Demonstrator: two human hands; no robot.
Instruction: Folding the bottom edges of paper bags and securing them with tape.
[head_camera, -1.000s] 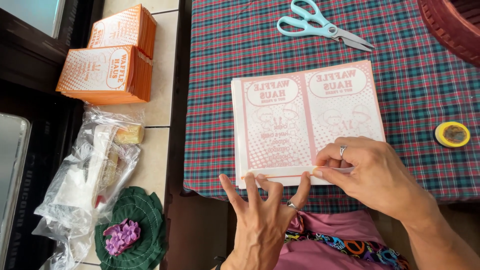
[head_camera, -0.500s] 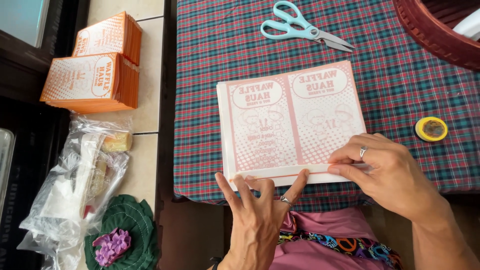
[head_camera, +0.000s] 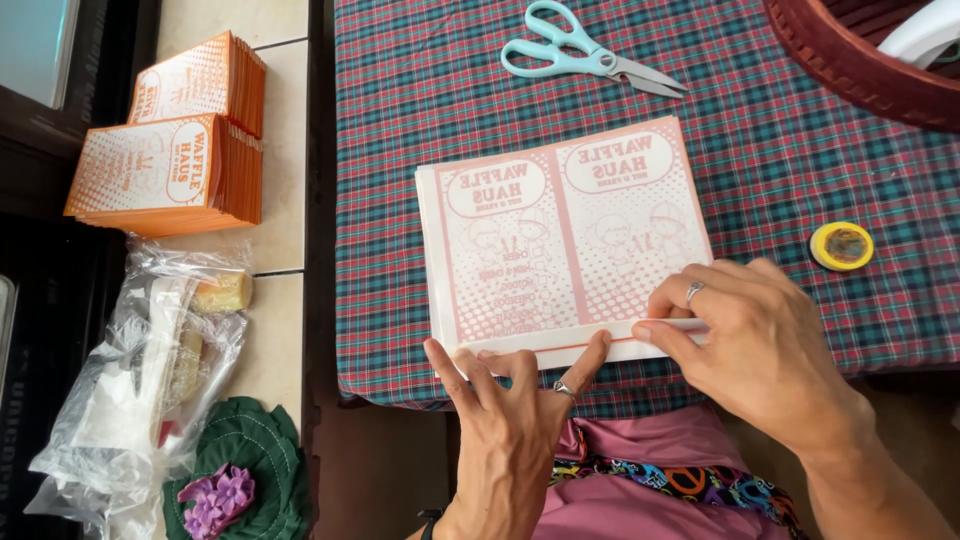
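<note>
Left hand (head_camera: 510, 420) fingers spread, pressing the folded bottom edge of the pink printed sheet (head_camera: 560, 235) on the table (head_camera: 400, 150); right hand (head_camera: 760, 350) fingers pressed together, creasing the same fold.

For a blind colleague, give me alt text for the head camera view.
Left hand and right hand press a folded strip along the near edge of pink printed sheets on a plaid tablecloth, with scissors beyond.

The left hand (head_camera: 520, 420) wears a silver ring on one finger. The right hand (head_camera: 760, 345) wears a silver ring too. Both arms are bare, with no sleeves. Below them shows pink clothing with a bright band of many colours.
</note>
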